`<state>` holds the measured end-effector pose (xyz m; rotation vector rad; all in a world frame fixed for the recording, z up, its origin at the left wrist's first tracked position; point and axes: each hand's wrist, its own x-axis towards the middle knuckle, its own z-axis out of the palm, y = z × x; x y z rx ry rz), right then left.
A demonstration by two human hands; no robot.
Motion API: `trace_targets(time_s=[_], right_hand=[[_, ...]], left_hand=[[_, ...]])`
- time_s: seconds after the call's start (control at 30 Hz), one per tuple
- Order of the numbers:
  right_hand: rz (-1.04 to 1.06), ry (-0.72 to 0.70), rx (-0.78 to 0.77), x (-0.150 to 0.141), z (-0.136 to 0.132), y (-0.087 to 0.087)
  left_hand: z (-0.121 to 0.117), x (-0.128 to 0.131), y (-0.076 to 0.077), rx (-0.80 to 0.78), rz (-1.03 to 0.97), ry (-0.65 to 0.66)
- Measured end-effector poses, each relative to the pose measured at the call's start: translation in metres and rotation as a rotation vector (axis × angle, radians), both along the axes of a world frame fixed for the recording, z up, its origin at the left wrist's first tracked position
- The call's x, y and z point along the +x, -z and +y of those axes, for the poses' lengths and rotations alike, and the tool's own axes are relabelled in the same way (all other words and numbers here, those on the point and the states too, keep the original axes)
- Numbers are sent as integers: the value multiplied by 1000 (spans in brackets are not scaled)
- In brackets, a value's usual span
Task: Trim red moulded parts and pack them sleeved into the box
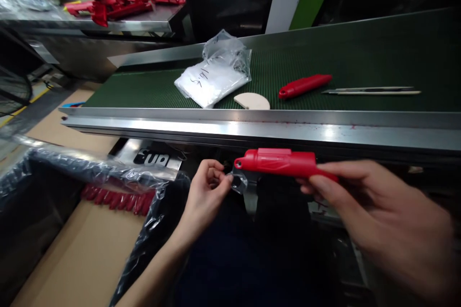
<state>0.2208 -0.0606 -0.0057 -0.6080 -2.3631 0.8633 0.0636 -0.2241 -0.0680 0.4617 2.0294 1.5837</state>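
Observation:
My right hand (382, 220) grips a red plastic handle (279, 161) by its right end and holds it level just below the conveyor's steel rail. My left hand (207, 189) pinches a small clear plastic piece (239, 183) at the handle's left end, fingers curled. Both hands hover in front of my lap, below the belt edge.
On the green conveyor belt (360, 57) lie a second red handle (304, 85), a metal blade strip (370, 90), a beige disc (252, 101) and a clear bag (216, 74). A cardboard box with a plastic liner and red parts (115, 197) stands at my left. More red parts (122, 2) sit on a far table.

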Motion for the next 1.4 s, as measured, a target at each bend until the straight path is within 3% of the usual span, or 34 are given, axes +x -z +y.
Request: trace_targets(time_s=[0.2,0.43,0.53,0.67,0.73,0.8,0.87,0.97,1.03,1.1,1.2,1.33,1.4], right_hand=[[134,-309,427,16,-17,16],[101,-531,388,13,-13,27],[3,-665,519,15,-6,28],[-84,-629,648,14,-9,31],[-29,-562,607,12,-16,35],[82,-445,454,10,-24,40],[141,-230,209,9,-32,45],[139,40,-287,11,-40,54],[175,42,-602,13,-42,59],[209,-25,-769,14,-42,61],[198,-44,-698,15,-43,58],[219,-69,-350,18,-46,57],[229,-108,-253,21,-47,59]], left_hand=[[1,1,-15,42,-178,-15],[1,6,-22,86,-135,79],[-3,6,-18,68,-35,144],[-6,13,-13,25,167,202],[-7,19,-12,21,267,175],[-8,25,-11,31,350,142],[-10,30,-10,44,412,120],[-16,34,-10,53,453,64],[-19,35,-13,49,442,22],[-22,35,-17,65,368,-17],[-24,33,-24,120,152,-95],[-25,29,-24,234,-130,-167],[-26,27,-21,280,-221,-172]])
